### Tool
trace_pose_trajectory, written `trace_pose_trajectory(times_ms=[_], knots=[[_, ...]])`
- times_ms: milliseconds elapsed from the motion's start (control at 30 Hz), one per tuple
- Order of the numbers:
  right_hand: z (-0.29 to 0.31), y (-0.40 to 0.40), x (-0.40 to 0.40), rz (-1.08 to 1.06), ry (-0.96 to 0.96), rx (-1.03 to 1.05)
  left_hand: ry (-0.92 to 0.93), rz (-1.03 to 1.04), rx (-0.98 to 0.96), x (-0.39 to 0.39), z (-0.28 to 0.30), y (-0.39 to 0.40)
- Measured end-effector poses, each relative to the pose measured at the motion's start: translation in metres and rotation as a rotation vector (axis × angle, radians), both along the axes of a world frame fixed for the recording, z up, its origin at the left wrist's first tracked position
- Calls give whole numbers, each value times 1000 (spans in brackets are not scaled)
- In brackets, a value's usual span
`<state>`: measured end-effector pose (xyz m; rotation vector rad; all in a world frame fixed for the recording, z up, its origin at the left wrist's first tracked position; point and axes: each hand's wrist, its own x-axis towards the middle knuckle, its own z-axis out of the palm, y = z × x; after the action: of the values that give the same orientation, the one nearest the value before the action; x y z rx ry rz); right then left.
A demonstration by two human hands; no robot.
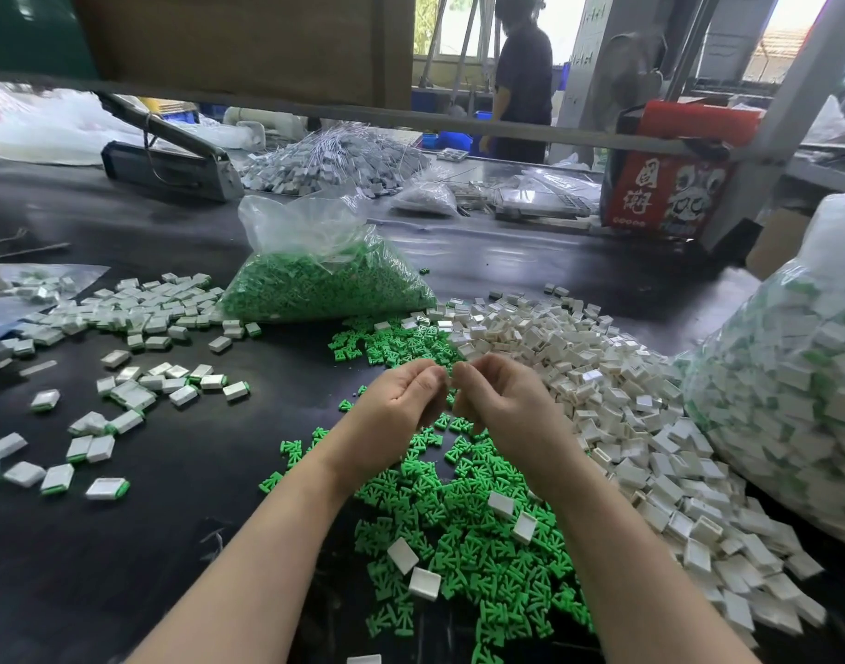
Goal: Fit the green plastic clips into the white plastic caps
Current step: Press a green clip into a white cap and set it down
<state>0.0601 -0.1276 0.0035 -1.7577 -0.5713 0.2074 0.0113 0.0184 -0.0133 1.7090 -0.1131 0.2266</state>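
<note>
- We see the left hand and the right hand raised together over the dark surface, fingertips meeting, fingers curled inward.
- We cannot tell what either grip holds; anything pinched is hidden between the fingertips.
- Loose green clips lie heaped beneath the forearms, with 4 white caps on top.
- The white caps pile up just right of the hands.
- Finished pieces lie scattered to the left.
- A clear bag of green clips sits beyond the hands.
</note>
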Motion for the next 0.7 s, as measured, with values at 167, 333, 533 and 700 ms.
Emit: trace_pose_trajectory(times_ms=[167, 333, 533, 700], knots=[[-5, 8, -1, -11, -180, -186, -26, 26, 79, -1, 1, -2], [-6, 6, -3, 7, -163, -125, -9, 21, 96, -1, 3, -4], [-3, 3, -2, 93, -59, -49, 31, -44, 18, 0, 0, 0], [-2, -3, 0, 202, 93, 47, 28, -125, -36, -1, 2, 1]])
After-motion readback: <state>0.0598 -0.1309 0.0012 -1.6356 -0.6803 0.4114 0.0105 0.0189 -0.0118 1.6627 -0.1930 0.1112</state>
